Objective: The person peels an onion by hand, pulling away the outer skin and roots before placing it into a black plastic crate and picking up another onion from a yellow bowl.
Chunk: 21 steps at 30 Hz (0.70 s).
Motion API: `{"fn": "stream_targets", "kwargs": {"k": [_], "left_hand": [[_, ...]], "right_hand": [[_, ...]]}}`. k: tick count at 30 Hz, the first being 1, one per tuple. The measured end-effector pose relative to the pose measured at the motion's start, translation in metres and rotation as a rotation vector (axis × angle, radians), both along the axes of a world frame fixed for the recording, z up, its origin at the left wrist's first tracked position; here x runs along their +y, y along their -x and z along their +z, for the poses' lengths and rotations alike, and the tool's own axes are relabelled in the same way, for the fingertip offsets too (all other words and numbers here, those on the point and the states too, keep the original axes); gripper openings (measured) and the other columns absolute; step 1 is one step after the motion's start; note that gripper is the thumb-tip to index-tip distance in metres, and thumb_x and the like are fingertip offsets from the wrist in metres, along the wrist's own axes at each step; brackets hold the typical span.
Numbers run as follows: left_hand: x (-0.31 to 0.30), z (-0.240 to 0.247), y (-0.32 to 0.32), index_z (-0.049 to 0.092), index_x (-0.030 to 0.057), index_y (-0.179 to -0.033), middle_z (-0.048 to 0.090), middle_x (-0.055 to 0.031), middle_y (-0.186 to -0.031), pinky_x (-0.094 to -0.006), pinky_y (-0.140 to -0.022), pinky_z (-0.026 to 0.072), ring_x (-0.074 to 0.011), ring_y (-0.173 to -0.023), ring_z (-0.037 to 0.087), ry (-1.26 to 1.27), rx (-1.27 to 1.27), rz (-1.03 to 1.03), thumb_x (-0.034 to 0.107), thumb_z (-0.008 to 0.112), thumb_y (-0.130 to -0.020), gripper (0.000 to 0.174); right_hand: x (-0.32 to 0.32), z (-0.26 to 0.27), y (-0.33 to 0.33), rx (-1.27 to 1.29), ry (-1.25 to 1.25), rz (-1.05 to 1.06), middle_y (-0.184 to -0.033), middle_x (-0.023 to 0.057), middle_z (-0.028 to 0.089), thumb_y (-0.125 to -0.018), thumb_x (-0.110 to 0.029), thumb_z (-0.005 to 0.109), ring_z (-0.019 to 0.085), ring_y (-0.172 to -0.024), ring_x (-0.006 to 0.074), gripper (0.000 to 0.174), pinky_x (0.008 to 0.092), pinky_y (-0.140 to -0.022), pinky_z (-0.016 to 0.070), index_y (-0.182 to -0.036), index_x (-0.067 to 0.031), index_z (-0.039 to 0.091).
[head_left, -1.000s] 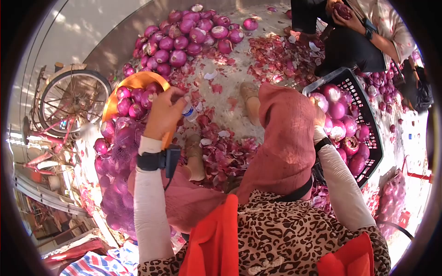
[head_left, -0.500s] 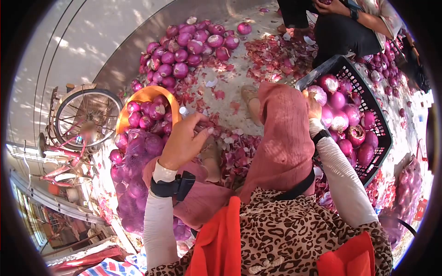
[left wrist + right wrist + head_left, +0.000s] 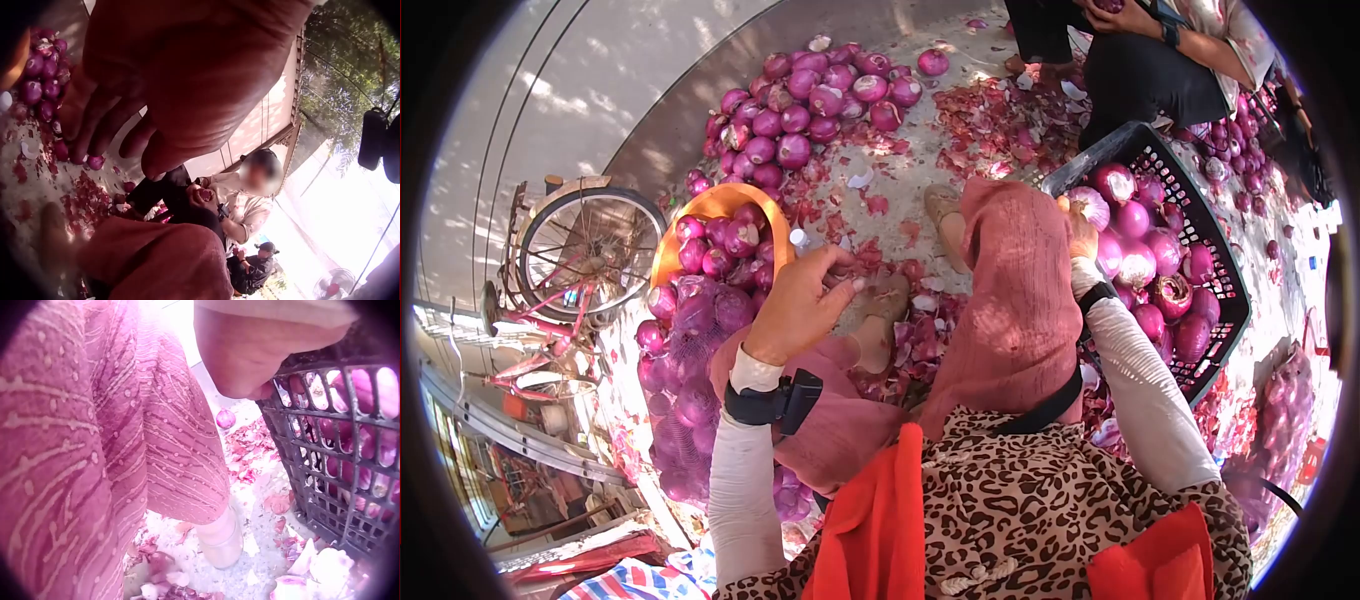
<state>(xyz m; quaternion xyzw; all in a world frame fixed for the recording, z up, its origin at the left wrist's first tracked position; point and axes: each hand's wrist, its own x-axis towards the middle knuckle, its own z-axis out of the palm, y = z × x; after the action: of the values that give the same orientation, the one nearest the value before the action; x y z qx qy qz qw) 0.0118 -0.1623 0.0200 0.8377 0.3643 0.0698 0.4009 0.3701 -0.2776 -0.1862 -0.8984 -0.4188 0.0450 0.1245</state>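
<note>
My left hand [image 3: 805, 305] hovers over the left knee beside an orange basket [image 3: 668, 245] of red onions [image 3: 738, 238]. Its fingers are loosely bent with nothing between them, and its palm fills the top of the left wrist view. The white cap of a small bottle [image 3: 799, 238] shows just past this hand, the rest mostly hidden. My right hand [image 3: 1083, 238] grips the near rim of a black plastic crate [image 3: 1238, 300] holding several red onions, close by a pale-topped onion [image 3: 1088, 207]. In the right wrist view, that hand [image 3: 262, 350] overlaps the crate's top edge.
A heap of onions [image 3: 825, 100] lies ahead amid loose skins [image 3: 990, 120]. Beside my left leg stands a purple mesh sack [image 3: 685, 400] of onions. A bicycle wheel [image 3: 590, 250] is at the left. Another person [image 3: 1160, 85] sits beyond the crate, holding an onion.
My left hand has drawn back from the basket and bottle toward my body, its fingers loosening. My left foot has shifted forward and right. The right hand stays at the crate.
</note>
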Motion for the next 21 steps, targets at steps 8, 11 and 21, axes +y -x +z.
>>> {"fn": "stream_targets", "kwargs": {"k": [8,11,21], "left_hand": [[-0.002,0.010,-0.009,0.056,-0.0030,-0.106,0.062,-0.0089,-0.094,-0.0284,-0.077,0.0500,-0.0135,-0.087,0.060,-0.090,-0.014,-0.065,0.005,0.063,-0.087,0.022],[-0.002,0.014,-0.014,0.056,-0.0029,-0.105,0.062,-0.0089,-0.094,-0.0285,-0.077,0.0498,-0.0143,-0.085,0.060,-0.118,-0.010,-0.103,0.006,0.063,-0.087,0.021],[0.006,0.011,-0.034,0.055,-0.0042,-0.103,0.061,-0.0130,-0.090,-0.0308,-0.071,0.0481,-0.0179,-0.080,0.060,-0.182,0.063,-0.176,0.008,0.064,-0.084,0.025]], "right_hand": [[0.003,-0.002,-0.001,0.018,0.013,-0.019,-0.105,0.0170,0.062,-0.086,-0.033,0.051,0.062,-0.100,0.0352,0.030,0.0454,-0.077,0.0499,-0.103,-0.0089,0.051],[0.002,-0.003,-0.002,0.027,0.001,-0.008,-0.104,0.0176,0.063,-0.087,-0.033,0.051,0.062,-0.099,0.0353,0.029,0.0455,-0.078,0.0501,-0.102,-0.0082,0.051],[0.000,0.006,0.000,0.033,-0.021,0.021,-0.101,0.0181,0.064,-0.087,-0.032,0.050,0.063,-0.097,0.0359,0.029,0.0460,-0.077,0.0506,-0.101,-0.0073,0.052]]}}
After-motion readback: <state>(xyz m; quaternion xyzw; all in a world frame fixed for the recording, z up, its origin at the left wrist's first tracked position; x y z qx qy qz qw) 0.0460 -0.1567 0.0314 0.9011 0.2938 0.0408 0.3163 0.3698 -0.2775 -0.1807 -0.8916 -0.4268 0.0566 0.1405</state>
